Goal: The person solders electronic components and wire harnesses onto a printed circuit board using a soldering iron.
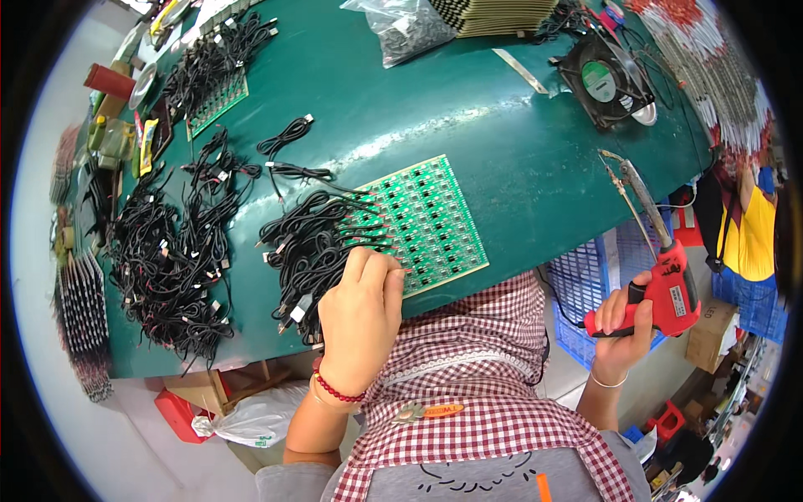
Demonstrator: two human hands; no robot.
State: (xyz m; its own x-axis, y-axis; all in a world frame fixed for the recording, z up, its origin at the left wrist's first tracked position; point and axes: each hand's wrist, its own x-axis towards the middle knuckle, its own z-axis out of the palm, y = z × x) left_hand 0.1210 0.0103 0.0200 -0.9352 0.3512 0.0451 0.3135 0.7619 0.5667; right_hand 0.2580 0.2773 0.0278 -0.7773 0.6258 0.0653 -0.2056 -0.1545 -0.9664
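Note:
My left hand is closed in a pinch over the near left part of a green circuit board panel. A cable end seems to be between its fingertips, mostly hidden by them. Black USB cables lie bundled beside that hand, several with red and dark wire ends reaching onto the panel's left columns. Off the table's near edge, to the right, my right hand is wrapped round the handle of a red soldering gun. Its metal tip and thin feed tube point up and left, apart from the panel.
A tangled heap of black cables covers the table's left side. Behind it, more cables lie on another green panel. A black fan, a metal strip and a clear bag sit farther back. Blue crates stand below the right edge.

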